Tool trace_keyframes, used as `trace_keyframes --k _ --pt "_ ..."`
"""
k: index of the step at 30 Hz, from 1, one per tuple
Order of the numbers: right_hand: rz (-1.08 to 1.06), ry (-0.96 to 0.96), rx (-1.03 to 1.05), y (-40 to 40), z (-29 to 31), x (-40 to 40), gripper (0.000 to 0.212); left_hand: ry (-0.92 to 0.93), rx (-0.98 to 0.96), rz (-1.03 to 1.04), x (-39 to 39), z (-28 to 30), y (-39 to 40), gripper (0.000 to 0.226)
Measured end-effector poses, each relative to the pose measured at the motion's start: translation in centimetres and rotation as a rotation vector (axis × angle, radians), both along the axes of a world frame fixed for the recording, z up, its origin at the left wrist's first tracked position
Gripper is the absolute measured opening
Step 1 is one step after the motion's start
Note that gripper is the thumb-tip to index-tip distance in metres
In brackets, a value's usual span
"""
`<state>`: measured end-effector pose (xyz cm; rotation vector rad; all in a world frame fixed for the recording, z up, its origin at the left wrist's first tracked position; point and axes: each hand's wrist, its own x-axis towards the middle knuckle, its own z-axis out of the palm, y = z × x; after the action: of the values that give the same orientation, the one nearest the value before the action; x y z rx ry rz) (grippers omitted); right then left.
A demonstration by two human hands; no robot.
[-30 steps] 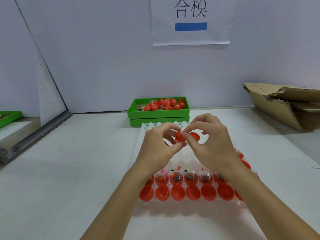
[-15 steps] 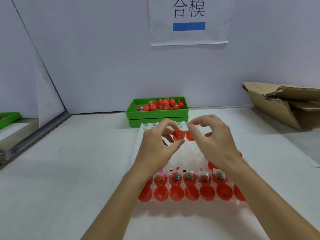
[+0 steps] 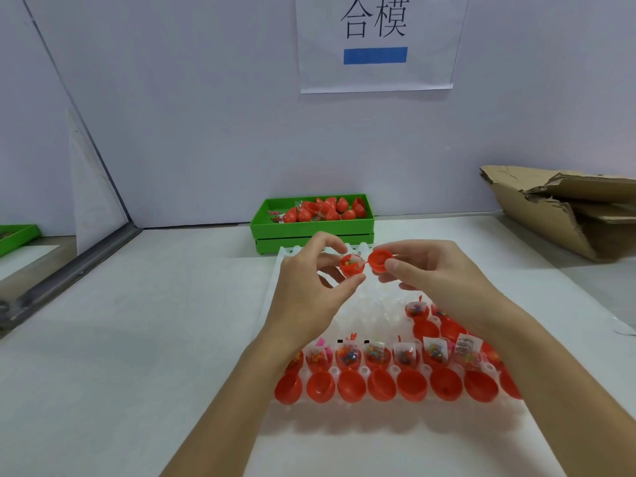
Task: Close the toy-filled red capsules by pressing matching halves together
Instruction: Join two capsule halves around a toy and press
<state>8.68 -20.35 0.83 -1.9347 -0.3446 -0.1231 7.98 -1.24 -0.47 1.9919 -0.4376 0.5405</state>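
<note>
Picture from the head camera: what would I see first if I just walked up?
Two hands in the middle: the left hand pinches a red capsule half filled with toys, the right hand holds its empty half beside it. Below, a white tray holds rows of open red halves. At the back sits a green bin of closed capsules.

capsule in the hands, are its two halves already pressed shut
No, the filled half in the left hand and the empty half in the right hand sit side by side, both open.
</note>
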Motion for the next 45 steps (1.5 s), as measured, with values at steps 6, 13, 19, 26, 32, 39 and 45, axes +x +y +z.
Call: trace_keyframes --k 6,13,19,26,32,39,45 --pt "-0.015 -0.062 0.091 -0.1 0.1 0.0 0.016 0.029 -0.025 -0.007 0.0 0.1 0.0 0.035" --pt "0.029 0.014 0.274 0.0 -0.1 0.1 0.019 0.144 -0.335 -0.15 -0.2 0.6 -0.1 0.036" --pt "0.067 0.075 0.413 0.3 0.0 0.1 0.029 0.311 -0.717 -0.366 -0.2 0.9 -0.4 0.024" --pt "0.079 0.052 0.35 0.5 -0.1 -0.1 0.015 0.472 -0.911 -0.379 -0.3 1.1 -0.7 0.011" --pt "0.06 0.044 0.343 0.7 0.1 -0.1 0.014 0.408 -0.805 -0.305 -0.3 1.0 -0.7 0.01" --pt "0.091 0.086 0.439 0.7 0.2 -0.3 0.015 0.321 -0.754 -0.27 -0.3 0.8 -0.6 0.014" --pt "0.1 0.071 0.45 0.7 0.3 -0.5 0.028 0.309 -0.72 -0.244 -0.3 0.9 -0.4 0.014"
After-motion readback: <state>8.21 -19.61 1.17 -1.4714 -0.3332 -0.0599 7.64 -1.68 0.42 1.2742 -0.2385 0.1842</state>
